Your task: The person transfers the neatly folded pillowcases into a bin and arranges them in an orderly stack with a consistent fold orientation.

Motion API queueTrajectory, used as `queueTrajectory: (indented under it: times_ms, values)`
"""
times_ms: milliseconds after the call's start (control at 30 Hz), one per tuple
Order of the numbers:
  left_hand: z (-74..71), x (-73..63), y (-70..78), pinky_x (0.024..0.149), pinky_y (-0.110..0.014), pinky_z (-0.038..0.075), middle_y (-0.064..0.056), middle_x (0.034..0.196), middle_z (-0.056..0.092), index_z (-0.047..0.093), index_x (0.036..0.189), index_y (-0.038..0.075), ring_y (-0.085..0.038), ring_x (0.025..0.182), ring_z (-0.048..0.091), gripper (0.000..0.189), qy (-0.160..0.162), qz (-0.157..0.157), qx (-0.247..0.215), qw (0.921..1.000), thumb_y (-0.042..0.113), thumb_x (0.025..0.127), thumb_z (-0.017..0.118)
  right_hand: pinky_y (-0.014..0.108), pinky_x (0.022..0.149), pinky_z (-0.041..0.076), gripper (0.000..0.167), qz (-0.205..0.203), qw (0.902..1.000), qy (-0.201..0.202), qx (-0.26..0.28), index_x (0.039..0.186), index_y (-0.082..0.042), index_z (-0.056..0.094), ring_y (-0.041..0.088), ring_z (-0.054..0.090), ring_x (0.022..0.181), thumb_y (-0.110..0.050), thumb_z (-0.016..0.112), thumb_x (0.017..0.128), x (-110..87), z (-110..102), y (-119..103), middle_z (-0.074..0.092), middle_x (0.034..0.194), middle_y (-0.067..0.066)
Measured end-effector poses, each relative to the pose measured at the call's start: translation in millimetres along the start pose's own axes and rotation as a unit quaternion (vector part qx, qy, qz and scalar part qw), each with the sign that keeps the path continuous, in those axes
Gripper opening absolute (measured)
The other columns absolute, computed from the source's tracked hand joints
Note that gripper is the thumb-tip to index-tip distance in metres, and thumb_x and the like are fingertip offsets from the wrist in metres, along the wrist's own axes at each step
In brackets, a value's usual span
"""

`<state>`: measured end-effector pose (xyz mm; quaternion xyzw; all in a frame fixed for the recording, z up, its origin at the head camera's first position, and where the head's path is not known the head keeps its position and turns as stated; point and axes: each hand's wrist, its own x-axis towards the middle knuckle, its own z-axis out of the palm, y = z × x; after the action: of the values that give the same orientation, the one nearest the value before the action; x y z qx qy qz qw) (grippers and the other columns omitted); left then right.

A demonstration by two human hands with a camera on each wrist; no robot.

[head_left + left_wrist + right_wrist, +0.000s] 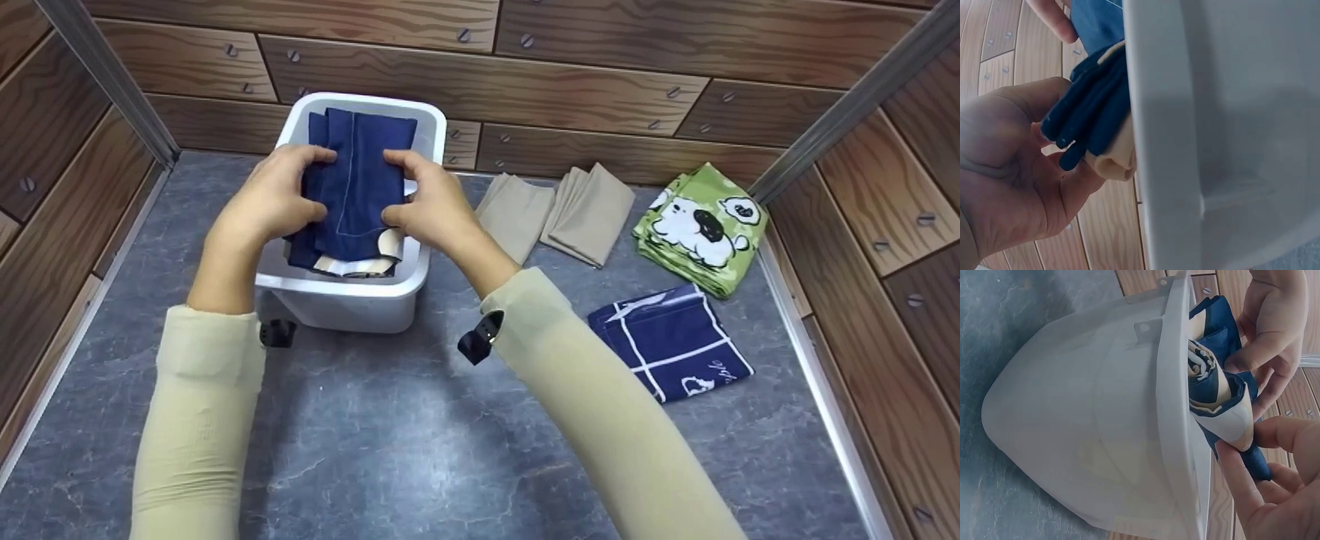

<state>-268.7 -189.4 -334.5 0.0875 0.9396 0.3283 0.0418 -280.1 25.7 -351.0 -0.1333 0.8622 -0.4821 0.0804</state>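
Note:
Both hands grip a folded navy cloth (367,165) over the mouth of a white plastic bin (341,307). My left hand (274,195) holds its left edge, thumb toward me. On the opposite edge, my right hand (435,196) pinches it between thumb and fingers. A cream and white patterned side (388,244) peeks out at the near end. In the right wrist view the layers of cloth (1219,396) curl into a roll at the bin's rim. The left wrist view shows the cloth's folded layers (1092,107) standing above the rim.
Two folded beige cloths (517,210) (589,214) lie right of the bin by the back wall. Farther right are a green cloth with a cartoon dog (697,232) and a navy cloth with white lines (675,345). Wood-patterned walls (480,82) enclose the grey floor (390,435).

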Motion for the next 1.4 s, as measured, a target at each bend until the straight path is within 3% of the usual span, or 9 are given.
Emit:
queueTrajectory:
  times_ms: [400,800,1000,1200,1400]
  values:
    - [-0.2,-0.6,-2.7,0.115,-0.058,0.028,-0.026,0.149,0.041,0.049,0.144,0.003,-0.042,0.138,0.035,0.069,0.006,0.001,-0.002,1.0,-0.007,0.078,0.066,0.024,0.083,0.054,0.074,-0.003,0.9995,0.011,-0.029,0.145,-0.019,0.051,0.011,0.062,0.106,0.0,0.073,0.077,2.7,-1,3,0.061,0.135,0.004]
    - [2.0,1.0,-4.3,0.115,-0.057,0.028,-0.026,0.148,0.042,0.049,0.143,0.002,-0.042,0.138,0.036,0.069,0.006,0.008,0.001,0.9999,-0.008,0.077,0.065,0.027,0.067,0.059,0.073,0.004,0.9999,0.008,-0.009,0.144,-0.02,0.051,0.016,0.065,0.1,0.002,0.071,0.077,2.6,-4,5,0.061,0.132,0.006]
    - [3.2,1.6,-5.3,0.115,-0.057,0.029,-0.027,0.147,0.042,0.048,0.144,0.002,-0.042,0.137,0.037,0.069,0.004,0.007,0.0,1.0,-0.009,0.078,0.064,0.025,0.07,0.059,0.073,0.009,0.9999,0.007,-0.012,0.144,-0.02,0.052,0.014,0.062,0.107,0.002,0.072,0.077,3.5,-3,7,0.061,0.131,0.004]
    - [3.7,1.0,-8.2,0.115,-0.057,0.03,-0.027,0.146,0.043,0.049,0.143,0.002,-0.043,0.136,0.038,0.069,0.007,0.007,0.002,0.9999,-0.008,0.076,0.064,0.027,0.062,0.06,0.074,0.021,0.9995,0.001,0.022,0.144,-0.02,0.051,0.019,0.068,0.096,0.006,0.071,0.077,3.9,-2,8,0.059,0.131,0.01]
    - [5.6,0.4,-10.5,0.115,-0.057,0.029,-0.027,0.146,0.042,0.049,0.143,0.002,-0.043,0.136,0.038,0.068,0.01,0.007,0.002,0.9999,-0.007,0.077,0.065,0.027,0.063,0.06,0.074,0.024,0.9994,-0.003,0.025,0.145,-0.019,0.05,0.019,0.069,0.091,0.005,0.071,0.078,4.9,0,8,0.058,0.132,0.011]
